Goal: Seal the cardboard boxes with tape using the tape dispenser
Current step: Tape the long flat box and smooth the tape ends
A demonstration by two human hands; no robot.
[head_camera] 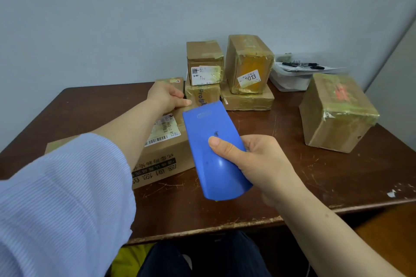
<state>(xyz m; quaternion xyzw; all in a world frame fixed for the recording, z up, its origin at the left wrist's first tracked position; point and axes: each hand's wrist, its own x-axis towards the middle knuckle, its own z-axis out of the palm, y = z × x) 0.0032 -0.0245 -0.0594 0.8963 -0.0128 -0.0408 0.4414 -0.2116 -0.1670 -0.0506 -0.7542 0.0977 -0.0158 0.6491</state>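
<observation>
A long flat cardboard box (164,155) with a white barcode label lies on the brown table (337,175), left of centre. My left hand (166,95) rests on the box's far end, fingers curled over its far edge and thumb pointing right. My right hand (254,157) grips a blue tape dispenser (211,148), thumb on its curved top shell. The dispenser hovers at the box's right side, with its narrow front end close to my left thumb. No tape is visible under the shell.
Several taped boxes are stacked at the back centre (247,63). Another taped box (337,112) stands at the right. A clear plastic tray with black pens (297,72) sits at the back right. The table's front edge runs near my legs.
</observation>
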